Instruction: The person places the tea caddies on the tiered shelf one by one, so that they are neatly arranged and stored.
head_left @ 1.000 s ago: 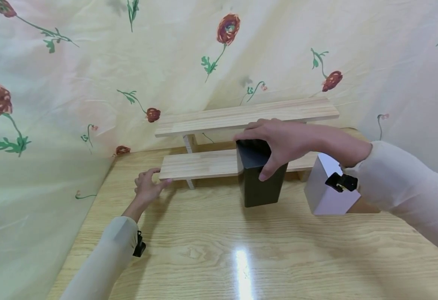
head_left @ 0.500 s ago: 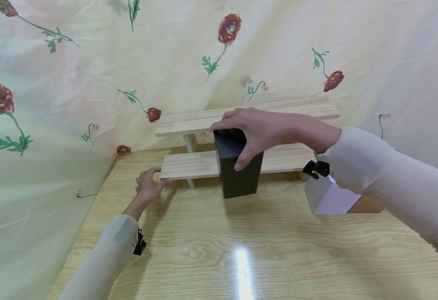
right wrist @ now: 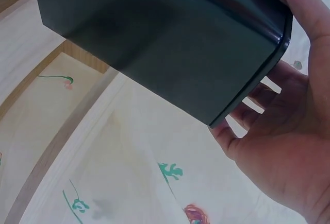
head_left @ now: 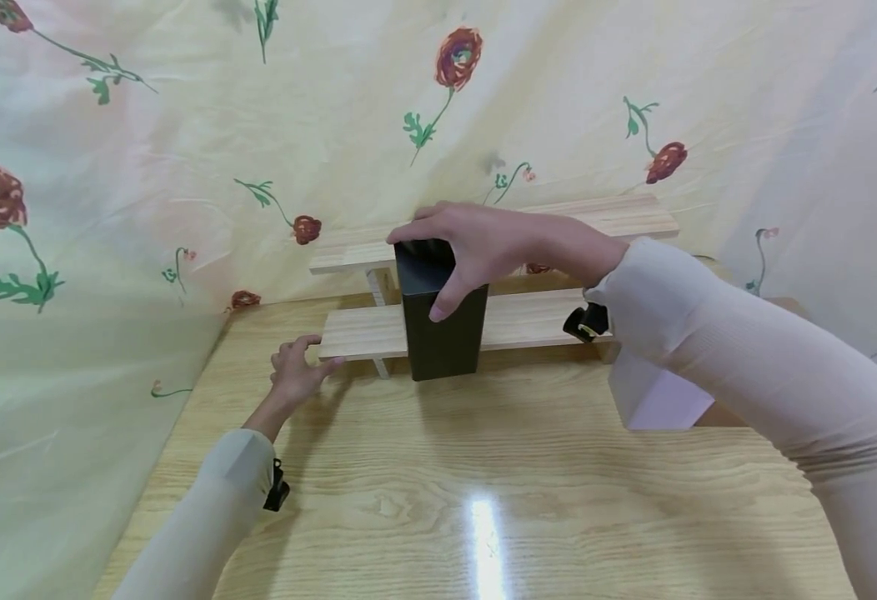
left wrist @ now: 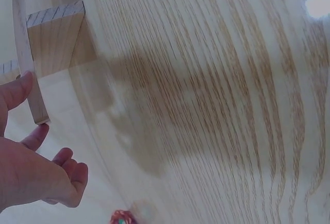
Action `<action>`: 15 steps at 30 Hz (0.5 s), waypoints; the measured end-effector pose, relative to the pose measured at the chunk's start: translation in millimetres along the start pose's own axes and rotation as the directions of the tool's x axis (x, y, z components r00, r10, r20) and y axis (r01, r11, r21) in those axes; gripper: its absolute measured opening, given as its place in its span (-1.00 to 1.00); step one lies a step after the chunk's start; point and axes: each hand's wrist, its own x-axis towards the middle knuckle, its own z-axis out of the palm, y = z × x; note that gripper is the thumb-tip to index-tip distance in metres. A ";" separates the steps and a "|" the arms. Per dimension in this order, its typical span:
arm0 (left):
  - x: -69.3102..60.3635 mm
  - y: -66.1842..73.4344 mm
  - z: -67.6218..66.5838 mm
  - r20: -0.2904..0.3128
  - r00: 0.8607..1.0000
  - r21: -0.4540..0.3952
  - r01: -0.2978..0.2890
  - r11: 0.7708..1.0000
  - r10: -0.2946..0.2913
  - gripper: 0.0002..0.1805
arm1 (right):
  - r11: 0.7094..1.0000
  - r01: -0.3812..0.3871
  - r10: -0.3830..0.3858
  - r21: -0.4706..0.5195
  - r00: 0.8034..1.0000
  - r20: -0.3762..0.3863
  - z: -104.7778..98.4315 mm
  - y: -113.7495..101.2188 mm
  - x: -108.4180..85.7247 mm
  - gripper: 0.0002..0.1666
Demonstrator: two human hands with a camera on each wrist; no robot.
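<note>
In the head view my right hand [head_left: 476, 242] grips a black box [head_left: 446, 342] from above, thumb on the near face and fingers over the far side of its top edge. The box is upright, in front of the wooden shelf's lower board [head_left: 363, 332] and hiding part of it. The right wrist view shows the dark box wall [right wrist: 154, 69] large, with my thumb and fingers at its end. At the lower board's left end, my left hand [head_left: 296, 375] pinches the corner between thumb and index finger; the left wrist view shows this board [left wrist: 37, 98] edge-on.
The shelf's upper board [head_left: 611, 218] runs behind, held by short wooden supports [head_left: 380, 285]. To the right, a white box [head_left: 659, 392] stands partly under my right sleeve, with a brown surface beside it. Flowered cloth [head_left: 138, 142] surrounds the wood-grain table [head_left: 378, 525].
My right hand has carried the black box left and slightly back along the front of the shelf. The left hand has stayed at the lower board's end.
</note>
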 end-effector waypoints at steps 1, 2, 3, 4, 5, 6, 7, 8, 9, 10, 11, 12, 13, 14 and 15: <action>0.1 0.3 -0.3 0.002 1.000 -0.001 0.001 1.000 -0.001 -0.26 | 1.000 -0.001 0.001 0.003 1.000 -0.004 -0.8 0.7 2.5 0.10; 0.1 0.7 -0.4 0.003 1.000 -0.001 0.001 1.000 -0.001 -0.25 | 1.000 -0.001 0.001 0.003 1.000 -0.008 -1.6 1.3 4.9 0.10; 0.2 1.0 -0.6 0.004 1.000 -0.001 0.003 1.000 -0.003 -0.25 | 1.000 -0.003 0.003 0.005 1.000 -0.008 -2.4 2.0 7.1 0.11; 0.1 1.4 -0.8 0.008 1.000 -0.001 0.003 1.000 -0.003 -0.24 | 1.000 -0.009 0.009 0.002 1.000 -0.010 -2.8 2.7 9.6 0.11; 0.2 1.5 -0.9 0.011 1.000 0.000 0.002 1.000 -0.002 -0.24 | 1.000 -0.014 0.014 -0.003 1.000 -0.010 -3.2 3.5 12.2 0.11; 0.5 1.7 -0.9 0.013 1.000 -0.001 0.002 1.000 -0.002 -0.23 | 1.000 -0.024 0.024 -0.008 1.000 -0.007 -3.6 3.8 14.3 0.12; 0.6 1.7 -0.9 0.015 1.000 -0.002 0.003 1.000 -0.003 -0.23 | 0.999 -0.031 0.030 -0.014 1.000 -0.002 -4.0 4.3 16.5 0.12; 0.8 1.9 -0.8 0.018 1.000 -0.001 0.002 1.000 -0.002 -0.22 | 0.999 -0.036 0.036 -0.021 0.999 0.002 -4.3 5.0 18.9 0.12; 0.9 1.8 -0.8 0.019 1.000 -0.002 0.003 1.000 -0.003 -0.22 | 0.999 -0.043 0.043 -0.026 0.999 0.006 -4.6 5.4 21.2 0.13; 1.1 1.6 -0.6 0.019 1.000 -0.006 0.003 1.000 -0.003 -0.22 | 0.998 -0.050 0.050 -0.033 0.999 0.008 -4.7 5.9 23.7 0.12; 1.3 1.1 -0.3 0.016 1.000 -0.007 0.005 1.000 -0.005 -0.22 | 0.998 -0.055 0.056 -0.040 0.998 0.012 -5.0 6.2 26.1 0.12; 1.6 1.2 -0.1 0.013 1.000 -0.010 0.005 1.000 -0.005 -0.22 | 0.997 -0.058 0.058 -0.043 0.998 0.016 -5.1 6.7 28.6 0.12; 1.6 1.0 0.2 0.012 1.000 -0.012 0.005 1.000 -0.005 -0.23 | 0.997 -0.059 0.060 -0.045 0.998 0.018 -5.2 7.2 30.9 0.12; 1.6 1.0 0.4 0.009 1.000 -0.014 0.006 1.000 -0.005 -0.23 | 0.997 -0.060 0.061 -0.049 0.998 0.017 -5.2 7.7 33.3 0.12; 1.5 1.0 0.6 0.006 1.000 -0.016 0.006 1.000 -0.006 -0.24 | 0.997 -0.062 0.063 -0.052 0.998 0.016 -5.2 7.9 35.4 0.11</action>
